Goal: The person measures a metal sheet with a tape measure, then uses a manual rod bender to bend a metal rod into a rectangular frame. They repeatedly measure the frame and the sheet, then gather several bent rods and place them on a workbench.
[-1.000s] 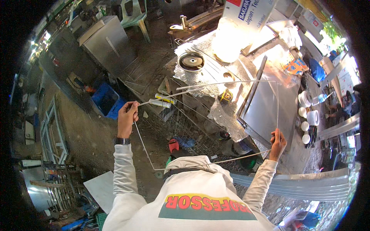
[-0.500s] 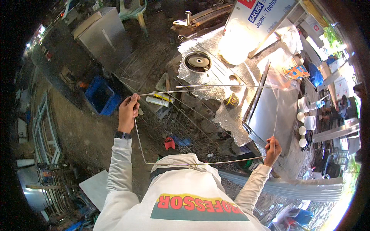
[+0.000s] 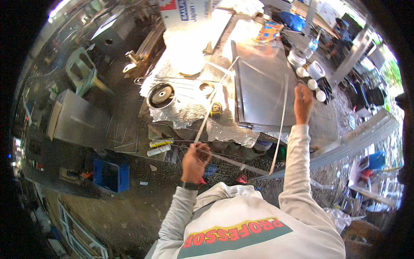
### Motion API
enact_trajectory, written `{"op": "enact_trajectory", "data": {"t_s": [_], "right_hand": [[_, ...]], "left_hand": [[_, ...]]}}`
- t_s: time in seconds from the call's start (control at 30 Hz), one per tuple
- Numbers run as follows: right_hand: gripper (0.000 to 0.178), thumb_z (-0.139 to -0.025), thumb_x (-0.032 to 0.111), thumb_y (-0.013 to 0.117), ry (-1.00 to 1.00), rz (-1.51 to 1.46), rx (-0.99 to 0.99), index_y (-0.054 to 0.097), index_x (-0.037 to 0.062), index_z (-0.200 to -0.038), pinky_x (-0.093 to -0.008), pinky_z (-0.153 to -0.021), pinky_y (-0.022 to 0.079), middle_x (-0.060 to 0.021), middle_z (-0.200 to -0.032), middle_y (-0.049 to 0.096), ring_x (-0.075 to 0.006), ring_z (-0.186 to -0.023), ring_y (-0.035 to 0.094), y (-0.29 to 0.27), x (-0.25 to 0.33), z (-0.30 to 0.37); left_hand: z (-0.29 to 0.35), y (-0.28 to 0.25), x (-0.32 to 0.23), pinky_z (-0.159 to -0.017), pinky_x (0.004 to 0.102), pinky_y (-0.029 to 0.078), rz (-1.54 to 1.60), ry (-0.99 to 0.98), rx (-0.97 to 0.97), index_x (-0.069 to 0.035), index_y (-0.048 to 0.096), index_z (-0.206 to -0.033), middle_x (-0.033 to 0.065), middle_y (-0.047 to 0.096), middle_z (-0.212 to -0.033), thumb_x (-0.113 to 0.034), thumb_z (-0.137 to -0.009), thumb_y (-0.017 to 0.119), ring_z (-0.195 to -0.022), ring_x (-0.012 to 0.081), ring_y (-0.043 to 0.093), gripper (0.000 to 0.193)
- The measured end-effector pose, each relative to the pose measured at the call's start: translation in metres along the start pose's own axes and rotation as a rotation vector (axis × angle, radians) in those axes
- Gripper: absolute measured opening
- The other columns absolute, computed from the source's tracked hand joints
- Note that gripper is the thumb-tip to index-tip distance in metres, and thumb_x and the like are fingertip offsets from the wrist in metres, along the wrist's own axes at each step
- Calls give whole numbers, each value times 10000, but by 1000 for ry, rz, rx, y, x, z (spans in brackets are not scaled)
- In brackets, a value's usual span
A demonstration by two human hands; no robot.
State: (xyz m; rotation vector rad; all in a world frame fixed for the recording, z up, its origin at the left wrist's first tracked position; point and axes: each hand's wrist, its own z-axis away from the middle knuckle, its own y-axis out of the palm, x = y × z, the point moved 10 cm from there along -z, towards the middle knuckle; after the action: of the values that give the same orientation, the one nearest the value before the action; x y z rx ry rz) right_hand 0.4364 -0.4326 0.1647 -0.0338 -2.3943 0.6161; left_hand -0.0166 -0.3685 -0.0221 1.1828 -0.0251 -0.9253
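Observation:
A thin metal rod bent into an angular frame [image 3: 278, 134] hangs tilted in front of me. My left hand [image 3: 196, 162], a dark band at its wrist, is closed around the rod near one bend. From there one length slants away over the worktable and another runs right to a low corner. My right hand [image 3: 304, 103] is raised over the table's right side, fingers curled. The frame's right length passes just left of it, seemingly apart; whether anything is in these fingers is hidden. Beneath lie a stack of metal sheets [image 3: 263, 86] and a yellow-black tape measure [image 3: 215, 109].
Crumpled foil [image 3: 233, 129] covers the table's near left part, with a round metal pan [image 3: 161, 95] on it. White rolls [image 3: 316, 69] sit at the table's right. A blue crate [image 3: 111, 176] and a green plastic chair [image 3: 81, 71] stand on the left; a ridged metal panel [image 3: 340, 142] extends right.
My view has swung right. The rod frame has turned and tilted, with my left hand now over the table's near edge. My right hand has moved farther out, off the frame's low corner.

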Motion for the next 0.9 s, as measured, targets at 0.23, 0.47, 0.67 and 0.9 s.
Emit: {"op": "enact_trajectory", "data": {"t_s": [0.23, 0.47, 0.67, 0.9], "right_hand": [[266, -903, 163, 642, 369, 24, 192, 650, 21, -1127, -361, -843, 471, -121, -1079, 642, -255, -976, 602, -62, -35, 194], [446, -925, 162, 645, 622, 97, 159, 518, 34, -1333, -387, -898, 479, -147, -1281, 538, -287, -1088, 579, -100, -43, 301], [453, -938, 198, 640, 730, 97, 148, 520, 27, -1340, -387, -868, 491, -156, -1303, 540, -293, -1111, 593, -112, -54, 318], [434, -955, 243, 620, 891, 37, 238, 541, 6, -1311, -316, -858, 511, -145, -1183, 658, -221, -1018, 656, -101, -70, 330]], "left_hand": [[-11, -6, 70, -880, 353, 567, -282, -195, 49, -32, 593, -1079, 121, 669, -1065, -246, -1024, 530, -1002, 233, 673, 230], [-27, -30, 63, -883, 335, 561, -566, -285, 13, -59, 586, -1216, 98, 679, -1113, -235, -1015, 546, -1010, 188, 663, 271], [-40, -40, 63, -897, 321, 540, -703, -293, 36, -59, 586, -1231, 69, 675, -1136, -252, -1010, 559, -1004, 163, 649, 294], [-53, -47, 66, -800, 290, 557, -713, -256, 69, -51, 612, -1191, 52, 683, -1065, -258, -1006, 571, -936, 150, 667, 282]]}}
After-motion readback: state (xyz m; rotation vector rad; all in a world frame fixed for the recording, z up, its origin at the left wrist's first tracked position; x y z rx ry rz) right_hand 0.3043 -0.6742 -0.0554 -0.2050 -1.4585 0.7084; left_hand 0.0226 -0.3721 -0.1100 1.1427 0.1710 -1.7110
